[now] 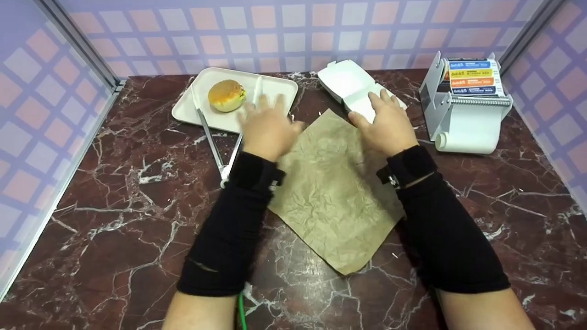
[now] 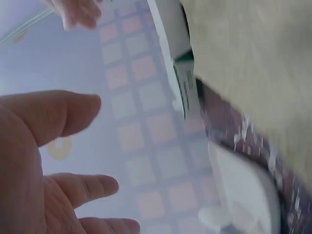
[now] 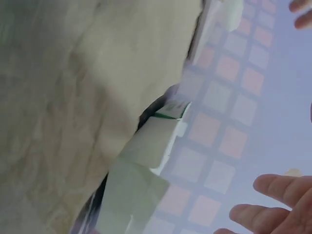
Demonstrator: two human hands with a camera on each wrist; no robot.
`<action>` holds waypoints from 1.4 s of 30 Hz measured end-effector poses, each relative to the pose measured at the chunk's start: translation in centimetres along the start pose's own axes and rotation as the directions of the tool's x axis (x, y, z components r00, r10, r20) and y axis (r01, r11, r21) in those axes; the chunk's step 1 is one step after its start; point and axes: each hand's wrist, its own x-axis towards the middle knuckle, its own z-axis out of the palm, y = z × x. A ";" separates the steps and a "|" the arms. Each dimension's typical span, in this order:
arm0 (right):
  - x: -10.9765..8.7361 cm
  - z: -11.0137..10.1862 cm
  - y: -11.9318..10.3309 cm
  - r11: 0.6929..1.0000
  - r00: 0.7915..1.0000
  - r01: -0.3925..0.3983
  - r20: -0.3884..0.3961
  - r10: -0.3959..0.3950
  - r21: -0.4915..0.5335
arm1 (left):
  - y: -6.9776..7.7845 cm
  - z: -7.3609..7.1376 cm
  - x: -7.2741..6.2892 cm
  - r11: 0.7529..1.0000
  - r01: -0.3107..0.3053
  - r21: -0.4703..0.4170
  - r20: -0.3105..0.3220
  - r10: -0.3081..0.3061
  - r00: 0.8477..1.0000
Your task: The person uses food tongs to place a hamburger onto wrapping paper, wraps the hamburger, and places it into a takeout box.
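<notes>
A creased sheet of brown wrapping paper (image 1: 328,197) lies flat on the marbled table, turned cornerwise. My left hand (image 1: 269,128), blurred, is spread above its left edge, near the tongs and the tray; nothing is in its grasp. At the paper's far right my right hand (image 1: 385,121) has its fingers apart, over the near part of an open white clamshell box (image 1: 344,80). Both wrist views show loose, parted fingers, on the left hand (image 2: 53,161) and the right hand (image 3: 282,209). A burger (image 1: 226,95) rests on the cream tray (image 1: 183,110).
Metal tongs (image 1: 212,142) lean with their tips on the tray and their hinge on the table. At the back right stands a white dispenser (image 1: 433,103) with a paper roll (image 1: 467,143) and colourful packets (image 1: 471,74). Checked walls (image 1: 293,36) enclose the table.
</notes>
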 end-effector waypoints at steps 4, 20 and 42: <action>-0.8 -0.3 0.3 1.000 0.998 -0.020 0.053 0.019 0.023 | -4.3 -1.4 -0.2 0.993 0.070 -0.093 -0.023 -0.073 0.997; -1.8 -0.5 1.9 0.999 1.000 -0.020 0.018 0.021 -0.046 | -11.4 0.6 -0.7 0.971 0.235 -0.048 0.106 -0.229 0.968; -2.2 0.2 0.0 0.994 0.996 0.058 0.070 -0.051 -0.095 | -11.9 -0.4 -1.3 0.973 0.196 -0.119 0.053 -0.191 0.980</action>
